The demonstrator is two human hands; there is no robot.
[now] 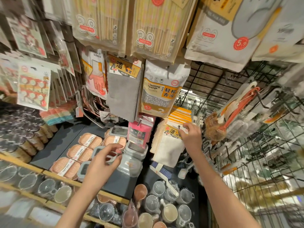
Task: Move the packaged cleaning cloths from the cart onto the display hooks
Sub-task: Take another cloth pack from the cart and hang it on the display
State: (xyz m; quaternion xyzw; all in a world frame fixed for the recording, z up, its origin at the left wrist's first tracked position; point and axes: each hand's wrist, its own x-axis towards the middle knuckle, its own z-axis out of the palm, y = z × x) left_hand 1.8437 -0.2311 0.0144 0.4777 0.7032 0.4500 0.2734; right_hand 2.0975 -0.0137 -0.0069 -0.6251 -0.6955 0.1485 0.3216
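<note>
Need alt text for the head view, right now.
The right hand pinches the header card of a white cleaning cloth pack hanging on a display hook, while the left hand hovers empty over grey lidded containers on the shelf below.

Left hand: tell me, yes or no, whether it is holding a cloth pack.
No: the left hand hangs loosely curled and empty above the grey containers, while the right hand pinches the cloth pack.

Hanging stock overhead: two chopstick packs (158,25) marked 38, a cleaning sponge pack (162,89), household gloves (95,74). Black shelf (54,145) below carries peach soap boxes (80,152) and grey lidded containers (131,162). Mugs (169,209) stand grouped in front. An orange-handled brush (230,119) hangs on the wire grid (256,162).
</note>
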